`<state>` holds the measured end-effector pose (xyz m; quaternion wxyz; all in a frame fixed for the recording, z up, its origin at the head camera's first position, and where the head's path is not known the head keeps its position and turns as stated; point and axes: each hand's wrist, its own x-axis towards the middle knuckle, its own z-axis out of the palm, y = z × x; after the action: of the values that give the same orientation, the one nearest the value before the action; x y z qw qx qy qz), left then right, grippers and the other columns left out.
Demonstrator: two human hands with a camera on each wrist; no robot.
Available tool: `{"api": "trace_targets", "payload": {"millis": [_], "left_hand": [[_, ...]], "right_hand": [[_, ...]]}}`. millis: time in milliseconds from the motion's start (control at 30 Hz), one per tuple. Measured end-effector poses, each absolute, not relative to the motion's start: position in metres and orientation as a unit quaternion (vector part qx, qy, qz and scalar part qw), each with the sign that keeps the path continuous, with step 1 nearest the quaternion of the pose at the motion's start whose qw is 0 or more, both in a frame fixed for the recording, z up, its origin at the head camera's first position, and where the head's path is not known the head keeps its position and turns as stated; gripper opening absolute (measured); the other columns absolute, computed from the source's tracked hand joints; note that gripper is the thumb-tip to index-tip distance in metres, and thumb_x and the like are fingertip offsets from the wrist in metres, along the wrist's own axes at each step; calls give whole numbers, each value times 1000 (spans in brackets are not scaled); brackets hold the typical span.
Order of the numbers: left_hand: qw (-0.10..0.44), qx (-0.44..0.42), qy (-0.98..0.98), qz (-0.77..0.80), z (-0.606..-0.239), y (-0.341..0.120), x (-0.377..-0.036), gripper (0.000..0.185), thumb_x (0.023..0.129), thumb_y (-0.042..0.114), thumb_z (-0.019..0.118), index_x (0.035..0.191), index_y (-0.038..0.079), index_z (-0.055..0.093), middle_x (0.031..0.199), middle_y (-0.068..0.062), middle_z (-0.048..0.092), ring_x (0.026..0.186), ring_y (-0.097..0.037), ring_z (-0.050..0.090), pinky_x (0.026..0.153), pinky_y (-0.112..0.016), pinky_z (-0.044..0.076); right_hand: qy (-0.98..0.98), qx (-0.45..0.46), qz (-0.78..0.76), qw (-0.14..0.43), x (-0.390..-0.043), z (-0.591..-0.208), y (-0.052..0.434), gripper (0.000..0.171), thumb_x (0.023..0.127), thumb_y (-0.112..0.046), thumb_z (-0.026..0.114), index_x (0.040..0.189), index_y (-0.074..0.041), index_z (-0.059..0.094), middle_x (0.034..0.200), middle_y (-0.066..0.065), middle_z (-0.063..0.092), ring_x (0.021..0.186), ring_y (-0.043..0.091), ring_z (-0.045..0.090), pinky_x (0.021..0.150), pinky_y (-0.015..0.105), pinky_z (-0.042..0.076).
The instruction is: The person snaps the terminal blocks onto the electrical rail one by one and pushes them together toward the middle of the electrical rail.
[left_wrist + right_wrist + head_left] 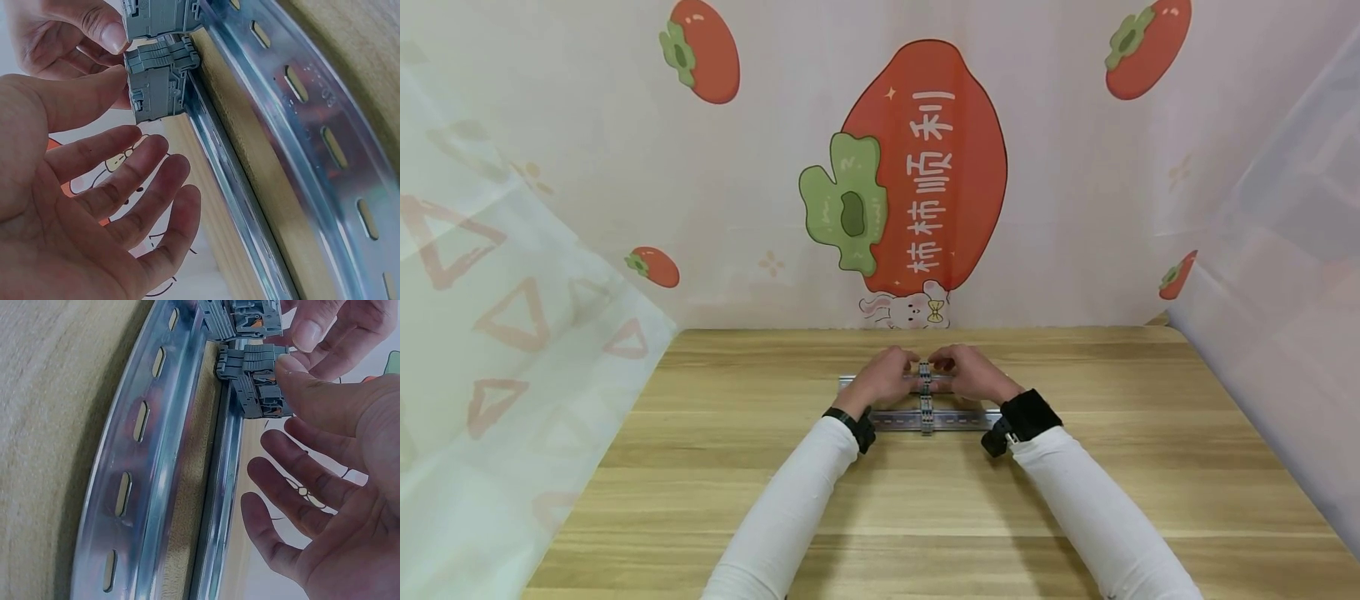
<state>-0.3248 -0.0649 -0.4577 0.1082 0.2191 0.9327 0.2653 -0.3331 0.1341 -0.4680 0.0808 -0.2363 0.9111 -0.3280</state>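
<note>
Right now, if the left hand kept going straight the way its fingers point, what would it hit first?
Probably the right hand, just past the grey terminal block that the left hand touches with its thumb; the metal DIN rail lies beside that line. Depth is unclear.
</note>
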Motion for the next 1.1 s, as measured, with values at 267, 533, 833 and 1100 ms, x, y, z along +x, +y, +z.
{"api": "trace_targets", "payload": {"millis": [267,533,833,1100], "left_hand": [[114,211,934,266,-459,-67,-324,45,101,23,66,140,2,59,130,-17,62,119,-30,59,99,-46,49],[107,218,934,263,-459,-71,-320,44,101,21,65,139,1,59,129,-17,61,119,-30,59,98,-46,49],[82,243,927,272,-458,-90,-298,36,97,15,70,129,-2,67,122,-15,64,111,-28,61,91,-43,52],[96,278,911,289,-467,-89,-283,47,93,22,76,135,2,65,119,-13,62,103,-25,61,86,-38,52]], "right_hand": [[911,-241,-325,78,-334,-470,135,42,89,-11,80,126,3,66,113,15,69,101,28,63,92,44,53],[912,-235,-326,82,-333,-471,138,46,89,-17,80,129,2,66,116,15,68,104,27,63,93,43,52],[895,-270,-352,43,-309,-469,149,32,90,-13,80,117,1,71,110,12,69,100,27,63,88,45,52],[890,-278,-356,57,-279,-473,146,40,86,-19,83,121,-3,72,111,9,69,100,27,63,86,44,53]]}}
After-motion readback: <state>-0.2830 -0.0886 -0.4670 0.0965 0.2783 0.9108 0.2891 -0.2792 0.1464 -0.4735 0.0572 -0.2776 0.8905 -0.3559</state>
